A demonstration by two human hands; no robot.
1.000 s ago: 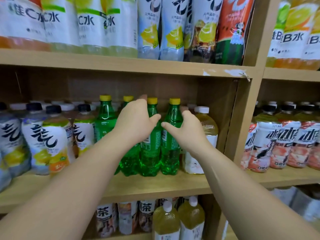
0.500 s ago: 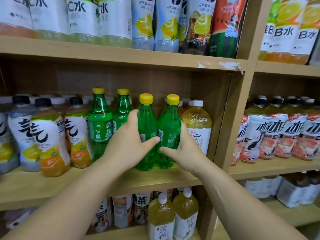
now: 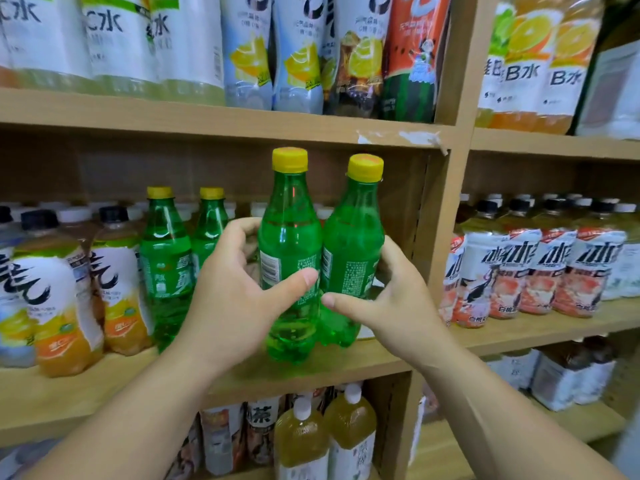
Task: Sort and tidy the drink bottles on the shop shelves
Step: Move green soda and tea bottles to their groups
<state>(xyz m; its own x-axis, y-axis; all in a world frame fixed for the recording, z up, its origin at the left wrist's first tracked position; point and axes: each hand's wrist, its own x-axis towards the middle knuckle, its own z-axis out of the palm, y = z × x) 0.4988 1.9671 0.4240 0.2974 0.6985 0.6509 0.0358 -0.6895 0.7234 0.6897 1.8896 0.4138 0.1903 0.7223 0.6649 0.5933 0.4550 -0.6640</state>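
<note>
Wooden middle shelf (image 3: 104, 386) has free room at its front edge, between two more green bottles (image 3: 166, 258) and the upright side board (image 3: 446, 237). The left hand (image 3: 235, 306) grasps one green transparent plastic bottle with yellow cap (image 3: 291, 244), and the right hand (image 3: 391, 306) grasps its twin bottle (image 3: 353, 237). The two are upright and touching. Thumbs almost meet in front, and both forearms reach forward and upward.
</note>
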